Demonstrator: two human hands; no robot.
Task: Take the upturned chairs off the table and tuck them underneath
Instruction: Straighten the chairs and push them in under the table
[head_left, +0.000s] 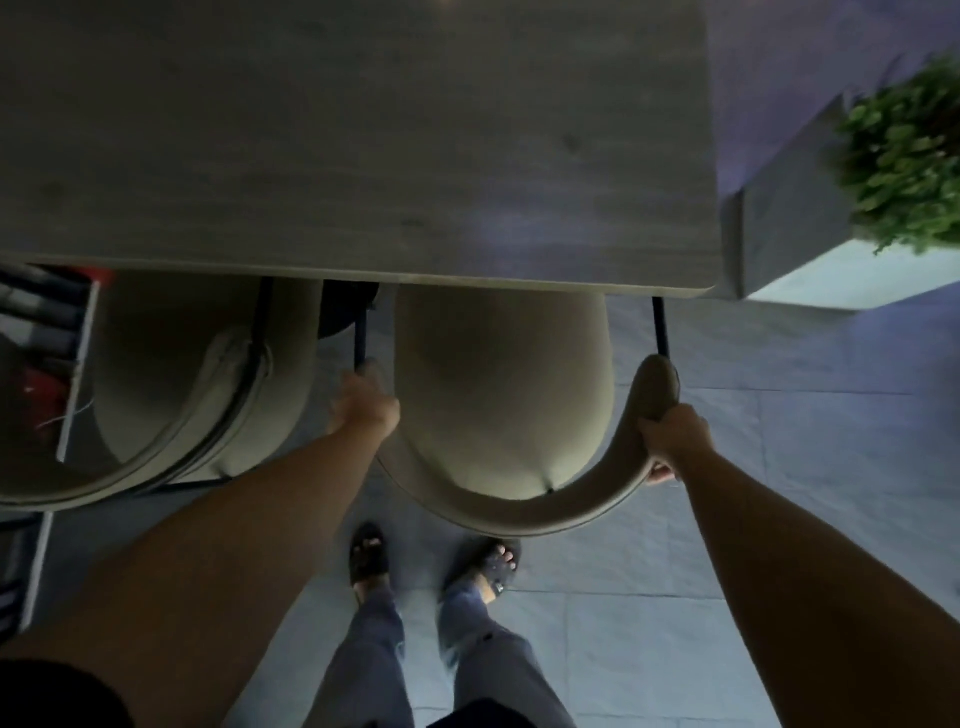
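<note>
Both hands, left hand (363, 408), right hand (675, 434), gripping chair (498, 395), grey table (363, 156), tiled floor (779, 467)

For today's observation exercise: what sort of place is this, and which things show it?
Probably a café or dining room: a wooden table with two matching padded chairs tucked under, a tiled floor, and a planter of greenery.

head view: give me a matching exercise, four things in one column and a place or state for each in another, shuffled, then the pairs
Things:
1. left hand
2. right hand
3. green plant
4. second chair

Places:
A. left of the gripped chair, at the table
B. on the chair's left armrest end
C. on a ledge beyond the table's right corner
D. on the chair's right armrest

Pairs: 1-B, 2-D, 3-C, 4-A
</note>
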